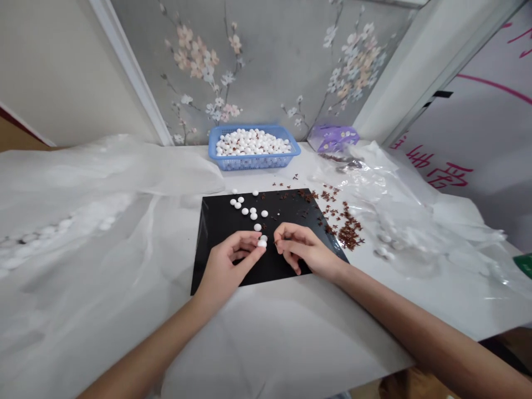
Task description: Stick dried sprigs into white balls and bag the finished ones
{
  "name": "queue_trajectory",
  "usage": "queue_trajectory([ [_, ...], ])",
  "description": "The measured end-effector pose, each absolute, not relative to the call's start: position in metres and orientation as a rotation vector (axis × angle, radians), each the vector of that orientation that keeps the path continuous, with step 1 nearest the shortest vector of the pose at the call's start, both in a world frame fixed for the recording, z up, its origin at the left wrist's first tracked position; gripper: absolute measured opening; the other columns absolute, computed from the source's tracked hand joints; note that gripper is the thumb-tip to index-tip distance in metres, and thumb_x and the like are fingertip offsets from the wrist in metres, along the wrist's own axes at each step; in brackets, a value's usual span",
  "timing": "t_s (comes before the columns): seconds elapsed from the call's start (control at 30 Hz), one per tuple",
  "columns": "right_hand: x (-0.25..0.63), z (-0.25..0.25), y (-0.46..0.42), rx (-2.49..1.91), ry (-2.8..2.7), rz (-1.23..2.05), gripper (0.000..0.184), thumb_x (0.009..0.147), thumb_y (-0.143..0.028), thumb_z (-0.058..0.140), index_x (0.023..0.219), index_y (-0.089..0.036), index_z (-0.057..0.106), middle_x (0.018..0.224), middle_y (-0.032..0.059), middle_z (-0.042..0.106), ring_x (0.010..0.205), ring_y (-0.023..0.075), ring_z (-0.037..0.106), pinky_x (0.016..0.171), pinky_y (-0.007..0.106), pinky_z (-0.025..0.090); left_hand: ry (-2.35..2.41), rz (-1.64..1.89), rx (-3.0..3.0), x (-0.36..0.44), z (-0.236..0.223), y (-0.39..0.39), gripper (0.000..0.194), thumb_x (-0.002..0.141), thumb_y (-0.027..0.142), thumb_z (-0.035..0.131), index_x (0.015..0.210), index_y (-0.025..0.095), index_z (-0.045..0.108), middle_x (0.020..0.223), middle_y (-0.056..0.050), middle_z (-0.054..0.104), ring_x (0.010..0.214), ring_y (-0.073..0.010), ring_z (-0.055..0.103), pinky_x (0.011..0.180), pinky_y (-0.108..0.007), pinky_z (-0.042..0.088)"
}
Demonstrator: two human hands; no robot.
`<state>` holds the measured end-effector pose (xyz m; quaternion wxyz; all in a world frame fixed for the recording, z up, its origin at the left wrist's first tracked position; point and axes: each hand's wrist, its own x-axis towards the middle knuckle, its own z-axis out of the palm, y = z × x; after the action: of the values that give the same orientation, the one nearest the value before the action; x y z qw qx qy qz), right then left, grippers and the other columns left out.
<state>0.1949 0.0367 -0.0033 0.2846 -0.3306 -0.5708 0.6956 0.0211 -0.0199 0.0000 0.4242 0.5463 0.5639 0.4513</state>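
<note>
Between the thumb and fingers of my left hand [233, 256] is a small white ball [261, 243], held over the black mat [224, 271]. My right hand [301, 248] is just to the right, its thumb and forefinger pinched on a tiny reddish-brown piece [276, 242] that is mostly hidden. A narrow gap separates the two hands. Beyond my fingers, several loose white balls [253, 210] lie on the mat. A pile of small reddish-brown, star-like pieces [349, 230] spreads from the mat's right edge onto the white table.
A blue basket [254, 162] full of white balls, some with brown bits, stands at the back against the flowered wall. Right of it sits a purple packet [333, 137]. Clear plastic bags [399, 221] cover the right side; translucent white sheeting [103, 238] covers the left.
</note>
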Motion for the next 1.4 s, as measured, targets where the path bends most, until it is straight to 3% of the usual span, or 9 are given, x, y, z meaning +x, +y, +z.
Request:
queue_trajectory([
  [0.4, 0.192, -0.006, 0.027, -0.747, -1.593, 1.883, 0.022, 0.086, -0.038, 0.051, 0.079, -0.018, 0.045, 0.051, -0.0103, 0.034, 0.037, 0.0037, 0.031, 0.038, 0.018, 0.036, 1.300, 1.104, 1.322, 0.020, -0.003, -0.018, 0.014, 0.074, 0.028, 0.066, 0.085, 0.019, 0.068, 0.087, -0.002, 0.068, 0.080, -0.0131, 0.064, 0.075, -0.023, 0.053],
  [0.8, 0.187, -0.011, 0.023, -0.688, -1.558, 1.835, 0.022, 0.087, -0.038, 0.050, 0.080, -0.019, 0.044, 0.064, -0.0066, 0.036, 0.046, 0.0039, 0.036, 0.042, 0.020, 0.045, 1.255, 1.182, 1.233, 0.019, -0.005, -0.019, 0.008, 0.070, 0.023, 0.070, 0.075, 0.018, 0.066, 0.075, 0.002, 0.066, 0.074, -0.0097, 0.064, 0.071, -0.018, 0.053],
  [1.4, 0.187, -0.010, 0.025, -0.707, -1.593, 1.836, 0.022, 0.086, -0.037, 0.052, 0.079, -0.018, 0.045, 0.055, -0.0093, 0.036, 0.042, 0.0033, 0.034, 0.038, 0.017, 0.044, 1.272, 1.236, 1.268, 0.019, -0.009, -0.021, 0.007, 0.067, 0.020, 0.072, 0.073, 0.020, 0.069, 0.075, 0.002, 0.070, 0.071, -0.0093, 0.065, 0.067, -0.016, 0.053],
])
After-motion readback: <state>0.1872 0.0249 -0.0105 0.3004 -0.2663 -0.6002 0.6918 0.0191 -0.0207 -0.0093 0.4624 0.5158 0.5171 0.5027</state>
